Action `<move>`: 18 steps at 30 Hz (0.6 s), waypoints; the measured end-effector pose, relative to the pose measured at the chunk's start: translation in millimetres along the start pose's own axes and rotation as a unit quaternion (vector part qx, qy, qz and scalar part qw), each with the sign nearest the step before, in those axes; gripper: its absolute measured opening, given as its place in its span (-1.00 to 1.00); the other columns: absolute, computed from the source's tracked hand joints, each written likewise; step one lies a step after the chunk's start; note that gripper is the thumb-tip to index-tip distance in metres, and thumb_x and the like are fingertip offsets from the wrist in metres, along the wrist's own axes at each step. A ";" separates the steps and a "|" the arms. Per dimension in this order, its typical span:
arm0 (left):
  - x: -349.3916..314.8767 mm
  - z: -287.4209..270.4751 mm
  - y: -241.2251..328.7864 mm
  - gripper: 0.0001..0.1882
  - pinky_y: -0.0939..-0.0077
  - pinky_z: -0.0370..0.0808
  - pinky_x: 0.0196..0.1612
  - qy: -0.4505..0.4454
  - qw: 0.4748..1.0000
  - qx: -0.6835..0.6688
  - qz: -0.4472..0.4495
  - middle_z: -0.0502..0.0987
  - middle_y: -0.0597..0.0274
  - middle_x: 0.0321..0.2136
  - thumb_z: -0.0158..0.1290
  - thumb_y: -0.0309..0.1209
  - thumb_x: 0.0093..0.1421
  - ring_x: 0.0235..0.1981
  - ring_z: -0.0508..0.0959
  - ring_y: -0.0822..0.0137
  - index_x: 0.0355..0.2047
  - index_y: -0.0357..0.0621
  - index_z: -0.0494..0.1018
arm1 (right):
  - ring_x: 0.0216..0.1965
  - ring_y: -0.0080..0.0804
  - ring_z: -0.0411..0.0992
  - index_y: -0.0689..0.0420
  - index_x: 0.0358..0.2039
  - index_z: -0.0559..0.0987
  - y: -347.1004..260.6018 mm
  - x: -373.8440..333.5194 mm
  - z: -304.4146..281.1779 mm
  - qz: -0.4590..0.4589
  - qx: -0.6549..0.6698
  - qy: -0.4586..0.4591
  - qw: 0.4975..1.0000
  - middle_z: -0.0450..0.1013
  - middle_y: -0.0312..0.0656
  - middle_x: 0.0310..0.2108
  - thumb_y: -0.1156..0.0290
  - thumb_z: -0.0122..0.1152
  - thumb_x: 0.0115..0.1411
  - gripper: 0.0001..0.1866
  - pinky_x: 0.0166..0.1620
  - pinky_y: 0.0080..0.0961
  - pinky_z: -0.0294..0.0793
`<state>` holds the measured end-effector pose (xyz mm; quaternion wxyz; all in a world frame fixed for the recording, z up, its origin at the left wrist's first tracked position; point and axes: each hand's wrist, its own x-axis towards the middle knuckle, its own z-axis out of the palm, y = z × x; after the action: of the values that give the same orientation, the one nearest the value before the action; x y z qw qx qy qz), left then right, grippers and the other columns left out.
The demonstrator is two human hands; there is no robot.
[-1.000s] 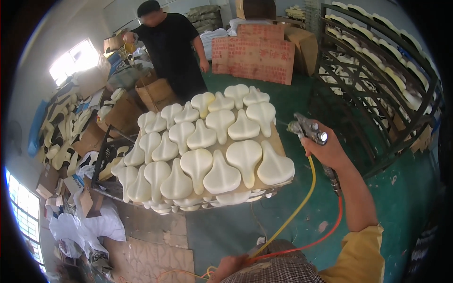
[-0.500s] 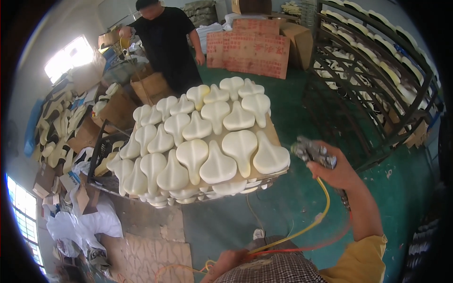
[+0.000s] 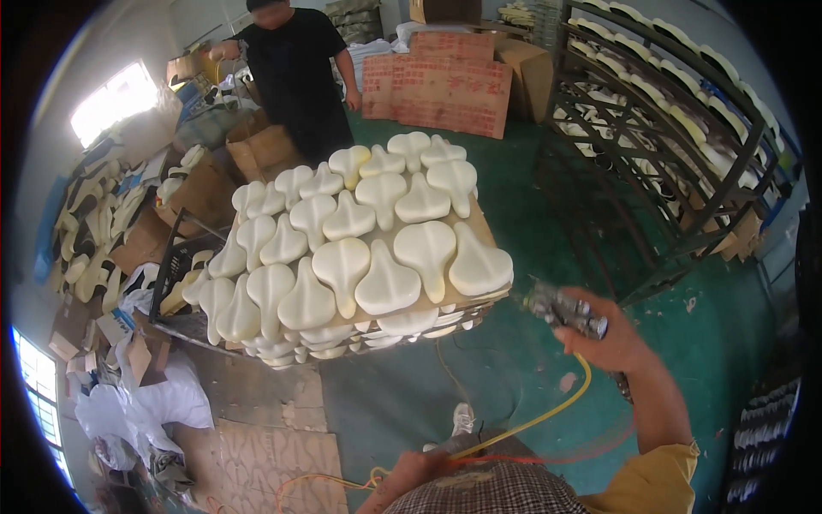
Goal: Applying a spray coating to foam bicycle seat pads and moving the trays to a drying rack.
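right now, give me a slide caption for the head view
Right hand holding a metal spray gun beside rows of cream saddle-shaped pads, left hand low by the yellow hose.

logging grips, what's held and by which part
Right hand: silvery metal spray gun, by its handle. Left hand: beside the thin yellow hose, grip unclear.

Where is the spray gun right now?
In the head view, the spray gun is right of centre, in the person's right grip, to the right of the front row's rightmost cream bicycle saddle.
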<state>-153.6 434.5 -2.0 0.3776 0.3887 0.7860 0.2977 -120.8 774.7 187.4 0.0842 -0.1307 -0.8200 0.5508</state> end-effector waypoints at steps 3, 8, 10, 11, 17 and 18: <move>0.5 2.4 7.9 -0.79 0.27 0.48 -0.37 0.021 1.000 -0.007 -0.006 0.52 0.01 -0.55 0.09 -0.25 0.11 -0.46 0.54 0.00 -0.33 -0.09 0.50 | -0.51 -0.67 0.36 0.20 0.01 0.39 -0.2 -9.1 -0.5 0.017 -0.032 -0.031 0.999 0.44 -0.30 -0.45 0.49 0.20 0.04 -0.53 -0.42 -0.65 0.41; 19.6 0.6 14.4 -0.79 0.26 0.47 -0.39 0.021 1.000 0.000 0.020 0.52 0.02 -0.56 0.08 -0.23 0.12 -0.48 0.54 0.01 -0.35 -0.08 0.52 | -0.52 -0.68 0.37 0.21 0.01 0.38 -1.3 17.7 -12.5 0.004 0.025 0.026 0.999 0.44 -0.31 -0.47 0.51 0.18 0.05 -0.54 -0.43 -0.65 0.41; 28.5 -0.2 19.7 -0.79 0.26 0.47 -0.40 0.035 0.999 -0.003 0.021 0.52 0.02 -0.57 0.08 -0.22 0.12 -0.49 0.54 0.01 -0.35 -0.08 0.52 | -0.54 -0.67 0.37 0.21 0.00 0.39 -3.8 31.4 -23.8 -0.005 0.047 0.051 0.998 0.43 -0.31 -0.49 0.53 0.17 0.06 -0.56 -0.44 -0.64 0.41; 32.1 1.7 19.2 -0.79 0.26 0.46 -0.41 0.033 0.999 0.012 0.010 0.51 0.02 -0.58 0.09 -0.22 0.12 -0.49 0.53 0.01 -0.35 -0.06 0.52 | -0.55 -0.65 0.36 0.19 0.00 0.39 -1.4 32.2 -30.7 -0.011 0.029 0.042 0.999 0.43 -0.31 -0.49 0.52 0.17 0.06 -0.56 -0.46 -0.64 0.42; 67.9 -2.8 37.8 -0.79 0.25 0.43 -0.46 0.083 0.996 0.006 0.033 0.49 0.03 -0.61 0.10 -0.21 0.11 -0.53 0.52 0.00 -0.36 -0.05 0.52 | -0.56 -0.67 0.35 0.14 -0.01 0.40 12.2 84.3 -74.1 -0.009 0.035 0.065 0.997 0.42 -0.33 -0.48 0.51 0.17 0.07 -0.57 -0.47 -0.64 0.41; 72.8 -0.5 37.1 -0.78 0.25 0.43 -0.47 0.067 0.998 0.002 0.006 0.48 0.03 -0.61 0.10 -0.20 0.10 -0.53 0.51 0.01 -0.36 -0.06 0.53 | -0.56 -0.67 0.35 0.14 -0.01 0.40 14.9 98.5 -82.8 -0.042 0.048 0.076 0.995 0.41 -0.34 -0.49 0.52 0.17 0.06 -0.57 -0.47 -0.64 0.41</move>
<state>-169.7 514.5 0.2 0.3212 0.3736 0.8078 0.3235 -189.3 883.3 204.4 0.1755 -0.1336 -0.7885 0.5741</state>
